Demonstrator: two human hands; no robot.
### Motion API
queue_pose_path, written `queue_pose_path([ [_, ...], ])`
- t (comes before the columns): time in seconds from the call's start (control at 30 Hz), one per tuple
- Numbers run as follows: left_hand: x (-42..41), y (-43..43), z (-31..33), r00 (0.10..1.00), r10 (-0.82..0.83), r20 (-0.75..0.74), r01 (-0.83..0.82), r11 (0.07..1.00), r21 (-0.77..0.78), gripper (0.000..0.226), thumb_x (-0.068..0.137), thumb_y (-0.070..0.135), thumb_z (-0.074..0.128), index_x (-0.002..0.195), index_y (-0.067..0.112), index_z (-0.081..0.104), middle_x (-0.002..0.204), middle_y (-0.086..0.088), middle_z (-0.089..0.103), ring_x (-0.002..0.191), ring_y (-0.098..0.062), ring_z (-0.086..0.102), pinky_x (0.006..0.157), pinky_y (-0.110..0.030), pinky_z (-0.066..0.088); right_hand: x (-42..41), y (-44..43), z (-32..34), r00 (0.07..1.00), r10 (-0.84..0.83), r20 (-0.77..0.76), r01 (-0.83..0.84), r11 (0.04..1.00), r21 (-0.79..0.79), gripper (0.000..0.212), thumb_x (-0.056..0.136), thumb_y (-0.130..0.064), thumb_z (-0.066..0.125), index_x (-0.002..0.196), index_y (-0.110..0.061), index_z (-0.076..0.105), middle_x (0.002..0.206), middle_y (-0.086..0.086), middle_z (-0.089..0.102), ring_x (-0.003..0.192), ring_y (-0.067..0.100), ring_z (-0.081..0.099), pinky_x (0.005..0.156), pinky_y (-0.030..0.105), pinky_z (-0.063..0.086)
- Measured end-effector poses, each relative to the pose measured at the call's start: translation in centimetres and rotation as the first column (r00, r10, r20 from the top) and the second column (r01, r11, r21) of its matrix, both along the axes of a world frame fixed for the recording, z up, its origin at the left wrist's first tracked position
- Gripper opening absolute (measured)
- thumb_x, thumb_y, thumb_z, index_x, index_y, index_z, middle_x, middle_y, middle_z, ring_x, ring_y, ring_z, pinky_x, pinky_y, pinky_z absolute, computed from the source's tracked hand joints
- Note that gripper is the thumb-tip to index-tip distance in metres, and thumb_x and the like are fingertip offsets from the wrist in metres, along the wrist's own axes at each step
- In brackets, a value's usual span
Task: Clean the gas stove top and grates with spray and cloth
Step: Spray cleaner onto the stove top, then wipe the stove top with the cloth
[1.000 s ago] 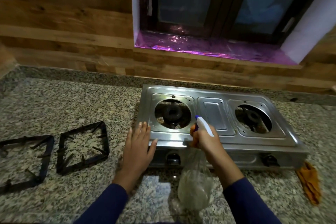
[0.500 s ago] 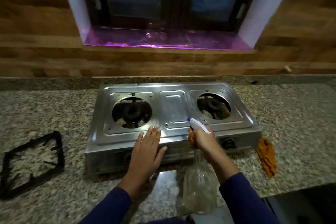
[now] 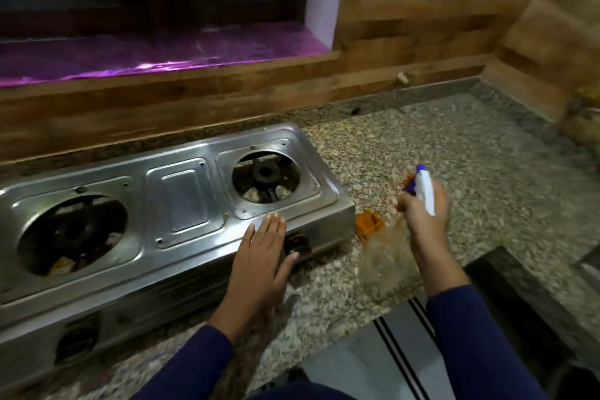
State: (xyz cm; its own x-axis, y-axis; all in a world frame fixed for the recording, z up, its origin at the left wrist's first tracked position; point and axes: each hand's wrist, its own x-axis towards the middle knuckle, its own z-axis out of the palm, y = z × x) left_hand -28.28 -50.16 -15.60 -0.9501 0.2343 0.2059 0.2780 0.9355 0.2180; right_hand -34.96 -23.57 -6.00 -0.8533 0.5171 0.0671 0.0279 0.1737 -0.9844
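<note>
Left hand (image 3: 259, 261) lies flat and open on the stove (image 3: 181, 191) front edge; right hand (image 3: 425, 217) grips the spray bottle (image 3: 422, 195) over the bench (image 3: 454, 156) — just beside the orange cloth (image 3: 368, 224).

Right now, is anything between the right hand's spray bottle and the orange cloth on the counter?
Nothing visible. The right hand holds the spray bottle just right of the cloth, which lies on bare counter beside the stove. The blurred bottle body partly overlaps the cloth's edge in view.
</note>
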Motion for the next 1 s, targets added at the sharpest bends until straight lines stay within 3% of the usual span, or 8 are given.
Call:
queue_pose_path([
  [0.17,-1.3,3.7,-0.4,1.0,0.026,-0.004,-0.026,1.0,-0.008,0.066,0.098,0.052,0.031,0.148,0.008,0.038,0.155,-0.01,0.036,0.146,-0.023,0.029,0.118,-0.042,0.016,-3.5,5.5,-1.6,0.984,-0.035,-0.175,0.064,0.985,0.161,0.03,0.077,0.004,0.06,0.1,-0.016,0.058,0.084,-0.003,0.055,0.067,0.001,0.05,0.061,0.019,0.042],
  [0.33,-1.1,3.6,-0.8,0.999,0.031,-0.028,-0.032,0.999,-0.021,0.066,0.099,0.05,0.032,0.151,0.01,0.032,0.159,-0.008,0.029,0.148,-0.02,0.023,0.119,-0.041,0.016,-5.7,8.1,-4.7,0.988,0.086,-0.129,-0.059,0.977,0.203,0.044,0.084,0.009,0.058,0.125,-0.007,0.057,0.107,0.008,0.062,0.091,0.008,0.058,0.076,0.01,0.046],
  [0.47,-1.2,3.7,-1.1,0.998,0.042,-0.041,-0.043,0.999,-0.015,0.065,0.098,0.049,0.033,0.151,0.01,0.033,0.159,-0.008,0.028,0.148,-0.021,0.025,0.119,-0.043,0.019,-6.6,9.3,-5.2,0.994,0.078,-0.073,-0.066,0.985,0.158,0.039,0.087,-0.002,0.067,0.122,-0.014,0.056,0.09,-0.003,0.057,0.074,0.004,0.052,0.065,0.017,0.044],
  [0.67,-1.1,4.0,-1.4,0.996,0.058,-0.069,-0.061,0.998,-0.032,0.065,0.098,0.047,0.036,0.15,0.009,0.033,0.158,-0.01,0.03,0.147,-0.023,0.027,0.118,-0.045,0.024,-4.3,10.4,-8.1,0.995,-0.015,0.101,0.014,1.0,0.013,0.077,0.086,-0.013,0.069,0.148,-0.031,0.028,0.146,0.004,0.043,0.121,0.018,0.05,0.094,0.037,0.049],
  [0.77,-1.2,4.1,-1.7,0.995,0.057,-0.086,-0.061,0.997,-0.04,0.065,0.098,0.046,0.037,0.15,0.008,0.034,0.157,-0.01,0.031,0.146,-0.023,0.028,0.118,-0.045,0.024,-1.3,7.7,-10.5,0.967,-0.253,-0.016,0.254,0.964,0.081,0.045,0.086,-0.012,0.066,0.123,-0.019,0.043,0.124,0.011,0.049,0.1,0.018,0.055,0.079,0.036,0.056],
  [0.83,-1.2,4.1,-1.7,0.994,0.059,-0.092,-0.063,0.997,-0.037,0.065,0.098,0.045,0.039,0.15,0.008,0.034,0.157,-0.01,0.031,0.147,-0.024,0.028,0.117,-0.046,0.025,0.0,5.6,-12.0,0.999,-0.029,-0.02,0.033,0.968,0.248,0.024,0.088,-0.017,0.06,0.105,-0.027,0.047,0.105,0.005,0.052,0.084,0.018,0.054,0.067,0.033,0.053],
  [0.9,-1.2,4.1,-1.7,0.993,0.061,-0.098,-0.065,0.997,-0.044,0.064,0.098,0.045,0.039,0.15,0.008,0.033,0.158,-0.01,0.031,0.147,-0.023,0.027,0.118,-0.046,0.025,-0.2,4.3,-14.1,0.947,0.261,0.187,-0.321,0.8,0.507,0.027,0.089,-0.022,0.061,0.114,-0.028,0.051,0.112,-0.003,0.051,0.096,0.016,0.053,0.078,0.033,0.053],
  [1.0,-1.2,4.2,-1.8,0.993,0.064,-0.095,-0.069,0.996,-0.048,0.064,0.098,0.045,0.039,0.15,0.008,0.033,0.158,-0.01,0.029,0.148,-0.022,0.025,0.118,-0.045,0.023,-1.7,3.7,-16.6,0.876,0.337,0.346,-0.479,0.525,0.703,0.057,0.084,-0.021,0.066,0.137,-0.023,0.046,0.141,0.002,0.043,0.126,0.022,0.039,0.098,0.037,0.045],
])
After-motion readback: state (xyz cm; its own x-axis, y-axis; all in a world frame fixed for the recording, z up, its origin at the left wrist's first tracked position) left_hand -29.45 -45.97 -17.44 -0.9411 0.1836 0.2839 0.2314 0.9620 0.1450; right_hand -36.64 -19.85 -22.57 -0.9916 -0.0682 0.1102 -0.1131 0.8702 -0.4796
